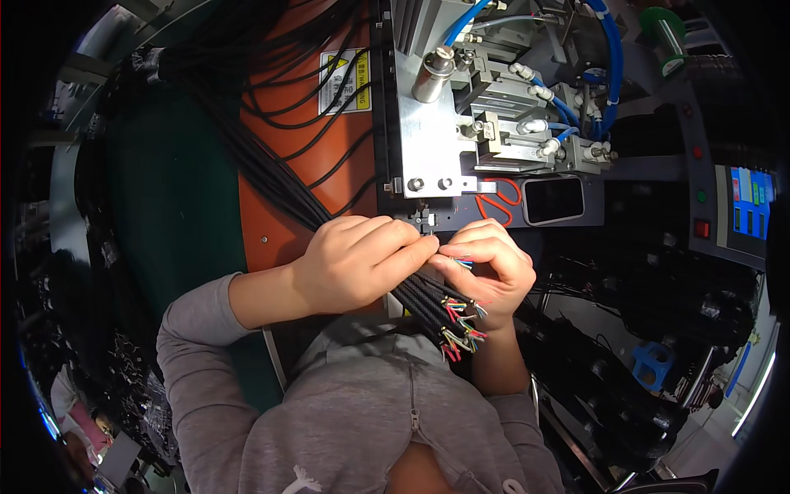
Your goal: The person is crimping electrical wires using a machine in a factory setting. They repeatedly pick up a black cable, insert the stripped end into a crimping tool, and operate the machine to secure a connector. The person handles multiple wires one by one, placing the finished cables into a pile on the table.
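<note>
My left hand (354, 259) is closed over a bundle of black cables (424, 300), which comes out below it toward my lap. Its thumb and forefinger meet the fingertips of my right hand (494, 267). My right hand pinches the end of one cable, and thin coloured wires (465, 263) show between its fingers. The other cables end in short stripped-out wires (461, 329) of red, white, green, yellow and blue, hanging beside my right wrist. Just beyond the fingertips sits a small white connector (432, 220) in a dark fixture. What exactly the fingertips touch is too small to tell.
A metal machine head (428, 140) with air cylinders and blue hoses (613, 74) stands just beyond my hands. A phone (553, 200) and an orange cord (500, 202) lie right of it. Black cables (280, 173) run across the orange surface (300, 198). A touchscreen (745, 210) is far right.
</note>
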`<move>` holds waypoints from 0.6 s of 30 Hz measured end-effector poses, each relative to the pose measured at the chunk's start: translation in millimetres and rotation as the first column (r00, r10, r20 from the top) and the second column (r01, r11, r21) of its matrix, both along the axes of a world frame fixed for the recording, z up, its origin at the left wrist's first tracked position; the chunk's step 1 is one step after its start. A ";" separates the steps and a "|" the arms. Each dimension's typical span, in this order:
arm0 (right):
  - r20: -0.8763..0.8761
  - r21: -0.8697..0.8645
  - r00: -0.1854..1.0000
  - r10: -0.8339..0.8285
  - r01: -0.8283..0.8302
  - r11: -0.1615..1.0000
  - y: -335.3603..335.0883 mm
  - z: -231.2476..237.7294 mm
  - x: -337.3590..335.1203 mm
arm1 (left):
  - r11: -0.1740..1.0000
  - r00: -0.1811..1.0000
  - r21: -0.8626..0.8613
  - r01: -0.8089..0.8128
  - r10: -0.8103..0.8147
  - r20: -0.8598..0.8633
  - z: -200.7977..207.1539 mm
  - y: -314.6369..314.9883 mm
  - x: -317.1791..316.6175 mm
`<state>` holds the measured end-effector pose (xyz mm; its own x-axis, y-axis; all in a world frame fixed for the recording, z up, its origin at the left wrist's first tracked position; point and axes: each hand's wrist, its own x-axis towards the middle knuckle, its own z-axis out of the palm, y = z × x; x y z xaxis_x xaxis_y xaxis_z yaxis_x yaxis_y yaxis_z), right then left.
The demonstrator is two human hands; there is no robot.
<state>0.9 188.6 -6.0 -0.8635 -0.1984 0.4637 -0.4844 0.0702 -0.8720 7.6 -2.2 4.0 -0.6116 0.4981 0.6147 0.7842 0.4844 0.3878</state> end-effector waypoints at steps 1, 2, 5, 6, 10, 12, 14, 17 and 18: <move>-0.015 0.009 1.000 -0.013 0.013 1.000 -4.0 2.0 1.0 | 1.000 1.000 0.008 -0.008 0.008 -0.027 0.9 0.2 -1.1; 0.059 -0.182 0.998 -0.016 0.027 0.983 -11.5 3.5 3.8 | 0.999 0.999 0.028 -0.033 0.034 -0.025 2.4 1.1 -0.6; 0.057 -0.407 0.998 0.026 -0.001 0.914 -18.3 -2.6 5.3 | 0.993 0.995 0.076 -0.093 0.095 -0.029 6.3 4.4 0.8; -0.006 -0.318 1.000 -0.007 0.005 0.948 -17.0 -2.3 1.7 | 0.992 0.994 0.083 -0.100 0.103 -0.036 7.1 4.8 0.4; -0.150 -0.055 0.989 0.014 -0.022 0.998 -15.1 -4.0 -3.2 | 0.991 0.994 0.083 -0.104 0.106 -0.028 6.8 4.5 0.0; -0.084 -0.101 0.993 0.082 -0.090 0.991 -10.9 -4.0 -7.6 | 0.995 0.998 0.077 -0.068 0.067 0.013 7.3 2.8 -0.4; 0.205 -0.381 0.976 0.075 0.009 0.924 -17.0 -1.2 -0.4 | 0.996 0.998 0.078 -0.047 0.044 0.041 6.8 2.7 0.1; 0.220 -0.354 0.975 0.036 0.046 0.934 -16.1 -0.9 0.7 | 0.996 0.997 0.077 -0.053 0.048 0.060 4.9 3.7 -0.4; 0.235 -0.337 0.972 0.014 0.068 0.939 -16.6 0.4 1.7 | 0.996 0.996 0.069 -0.062 0.057 0.071 5.0 4.1 -0.1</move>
